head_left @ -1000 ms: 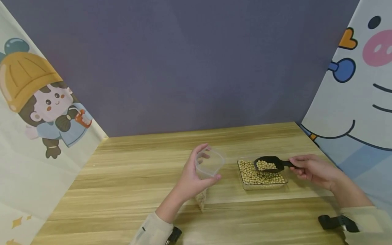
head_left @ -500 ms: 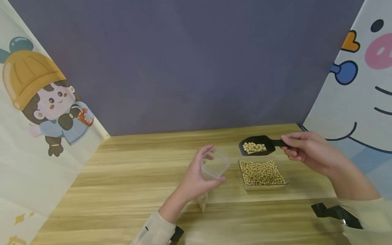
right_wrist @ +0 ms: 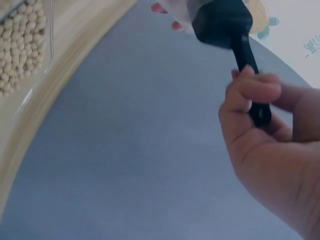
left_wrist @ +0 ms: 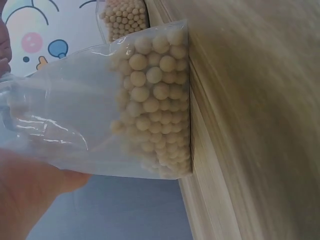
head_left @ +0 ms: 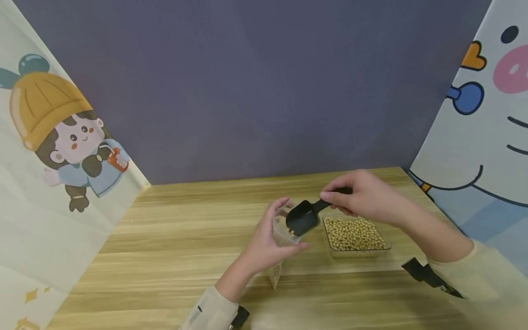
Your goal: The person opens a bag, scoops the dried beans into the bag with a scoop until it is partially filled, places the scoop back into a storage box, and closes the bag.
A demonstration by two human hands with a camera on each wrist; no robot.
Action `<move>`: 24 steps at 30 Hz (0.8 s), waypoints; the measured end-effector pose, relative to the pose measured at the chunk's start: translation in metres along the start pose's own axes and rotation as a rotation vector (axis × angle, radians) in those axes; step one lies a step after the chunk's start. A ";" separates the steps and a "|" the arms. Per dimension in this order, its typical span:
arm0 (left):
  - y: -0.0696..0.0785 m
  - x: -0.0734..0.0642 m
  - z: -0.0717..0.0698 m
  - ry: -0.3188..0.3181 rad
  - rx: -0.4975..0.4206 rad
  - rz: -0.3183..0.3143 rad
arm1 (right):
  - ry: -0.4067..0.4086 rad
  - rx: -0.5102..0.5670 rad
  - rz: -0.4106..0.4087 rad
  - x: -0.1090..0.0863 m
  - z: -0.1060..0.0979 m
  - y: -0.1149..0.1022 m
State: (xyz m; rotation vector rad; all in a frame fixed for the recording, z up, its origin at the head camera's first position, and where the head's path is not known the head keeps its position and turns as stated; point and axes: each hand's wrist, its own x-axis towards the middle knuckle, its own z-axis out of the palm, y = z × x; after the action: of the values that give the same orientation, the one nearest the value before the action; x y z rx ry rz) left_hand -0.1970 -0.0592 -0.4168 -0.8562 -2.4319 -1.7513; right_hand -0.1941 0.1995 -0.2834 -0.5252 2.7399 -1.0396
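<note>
My left hand (head_left: 261, 245) holds a clear plastic bag (left_wrist: 70, 112) by its open mouth, thumb and fingers spread round the rim. Pale round soybeans (left_wrist: 155, 92) fill the bag's lower part in the left wrist view, and its base is at the tabletop. Between thumb and fingers, my right hand (head_left: 365, 197) grips the handle of a black scoop (head_left: 303, 217). The scoop is tipped down over the bag's mouth, with a few beans at its lip. In the right wrist view the scoop (right_wrist: 222, 22) shows from its underside.
To the right of the bag stands a clear rectangular container (head_left: 359, 253) heaped with soybeans. Both are on a wood-grain table (head_left: 185, 229). A dark grey panel (head_left: 264, 91) rises behind, with cartoon-printed sheets on either side.
My right hand has lifted the loaded scoop out of the container, carried it left and tilted it into the bag's mouth. Most beans have left the scoop. The left hand stays nearly still.
</note>
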 end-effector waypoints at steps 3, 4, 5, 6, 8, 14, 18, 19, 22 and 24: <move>-0.001 0.000 0.000 -0.003 0.005 0.038 | -0.029 -0.075 -0.073 0.000 0.001 -0.003; -0.001 0.000 0.000 -0.004 0.004 0.046 | -0.036 -0.101 -0.094 0.000 0.001 -0.003; -0.001 0.000 0.000 -0.004 0.005 0.049 | -0.038 -0.133 -0.121 -0.001 0.001 -0.003; -0.001 0.000 0.000 -0.003 0.006 0.051 | -0.039 -0.167 -0.147 -0.002 0.001 -0.002; -0.002 0.000 0.001 -0.001 0.001 0.051 | -0.038 -0.237 -0.193 -0.003 0.001 -0.001; -0.001 0.000 0.003 0.018 -0.016 0.031 | -0.010 -0.490 -0.341 -0.013 0.000 0.015; -0.002 0.001 0.004 0.012 -0.003 0.040 | 0.099 -0.607 -0.421 -0.025 -0.002 0.038; -0.002 0.001 0.004 0.008 -0.003 0.045 | 0.135 -0.625 -0.430 -0.028 -0.005 0.044; -0.002 0.001 0.004 0.008 -0.002 0.050 | 0.256 -0.672 -0.467 -0.038 -0.015 0.067; -0.002 0.001 0.003 0.011 -0.005 0.048 | 0.324 -0.699 -0.483 -0.044 -0.023 0.084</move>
State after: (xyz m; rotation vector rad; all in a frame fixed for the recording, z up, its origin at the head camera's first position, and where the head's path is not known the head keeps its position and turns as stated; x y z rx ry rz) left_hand -0.1978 -0.0565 -0.4196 -0.8956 -2.3807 -1.7421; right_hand -0.1820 0.2884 -0.3206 -1.2587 3.3312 -0.1808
